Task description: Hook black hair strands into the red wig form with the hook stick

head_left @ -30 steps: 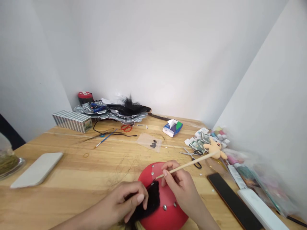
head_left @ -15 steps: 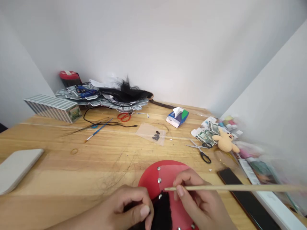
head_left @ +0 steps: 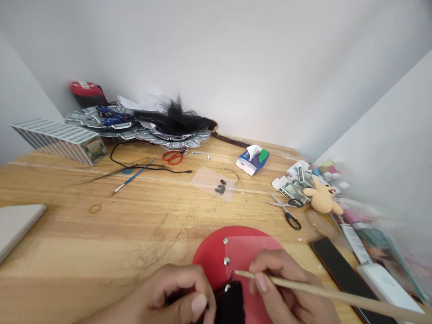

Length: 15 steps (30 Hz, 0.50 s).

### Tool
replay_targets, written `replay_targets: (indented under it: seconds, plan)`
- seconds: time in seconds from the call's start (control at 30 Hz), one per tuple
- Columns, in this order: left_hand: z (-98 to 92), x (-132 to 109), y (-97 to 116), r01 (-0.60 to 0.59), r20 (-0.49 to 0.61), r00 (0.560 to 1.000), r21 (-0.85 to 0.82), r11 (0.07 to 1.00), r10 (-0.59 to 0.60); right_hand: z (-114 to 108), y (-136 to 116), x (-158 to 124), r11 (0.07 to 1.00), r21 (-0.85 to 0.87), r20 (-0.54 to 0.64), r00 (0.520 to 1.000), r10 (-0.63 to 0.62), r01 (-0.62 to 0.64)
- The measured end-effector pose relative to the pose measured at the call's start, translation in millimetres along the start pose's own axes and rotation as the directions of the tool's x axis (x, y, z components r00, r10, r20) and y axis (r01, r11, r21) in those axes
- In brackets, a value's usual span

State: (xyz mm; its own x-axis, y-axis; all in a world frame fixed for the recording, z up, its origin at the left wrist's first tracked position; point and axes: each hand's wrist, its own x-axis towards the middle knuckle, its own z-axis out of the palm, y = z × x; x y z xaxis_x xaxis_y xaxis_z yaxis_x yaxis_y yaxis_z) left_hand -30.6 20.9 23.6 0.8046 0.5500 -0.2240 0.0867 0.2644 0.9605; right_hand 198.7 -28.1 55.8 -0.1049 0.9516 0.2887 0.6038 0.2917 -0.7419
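Left hand: bare, thumb and curled fingers (head_left: 178, 294) closed on a fuzzy black hair piece (head_left: 232, 303) at its left side.
Right hand: bare, apart from the other; thumb and fingers (head_left: 280, 283) pinch a long pale wooden stick (head_left: 313, 289) near its tip, which points left, just above the hair piece's upper edge.
Hair piece: on a rounded red form (head_left: 209, 252), at the bottom of the view, partly hidden by the left hand.
Red form: carries a translucent pinkish layer (head_left: 238, 247) and round silver studs (head_left: 226, 261) along that layer's edge.
Tabletop, ahead: on the light wooden table (head_left: 101, 247), a clear plastic bag (head_left: 202, 177) with small dark pieces (head_left: 220, 189) on it.
To the right: black-handled metal scissors (head_left: 286, 208), a peach plush toy (head_left: 322, 198), and a flat black slab (head_left: 337, 265).
To the left: a slim blue-handled brush (head_left: 133, 177) near a thin black cord (head_left: 158, 168).
By the wall: a blue-and-green tissue pack (head_left: 262, 157) and a black hair bundle (head_left: 175, 122).
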Motion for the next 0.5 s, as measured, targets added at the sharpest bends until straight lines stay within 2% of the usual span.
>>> replay_targets:
  seconds: [0.1, 0.23, 0.33, 0.5]
  plan:
    - [-6.5, -1, 2, -0.048, -0.093, 0.995, -0.131, 0.990, 0.036, -1, 1, 0, 0.999, 0.026, -0.005, 0.999, 0.035, -0.035]
    - [-12.0, -5, 14, -0.030, -0.279, 0.959, -0.277, 0.960, -0.050, 1, 0, 0, 0.990, 0.120, 0.000, 0.998, 0.068, -0.068]
    - [-14.6, -8, 21, -0.072, -0.307, 0.952, -0.271, 0.960, -0.015, 3, -1, 0, 0.985, 0.162, 0.006, 0.998, 0.059, -0.059]
    - [-19.6, -9, 22, -0.196, -0.328, 0.940, -0.278, 0.940, 0.099, 3, -1, 1, 0.994, 0.109, 0.017, 1.000, 0.023, -0.024]
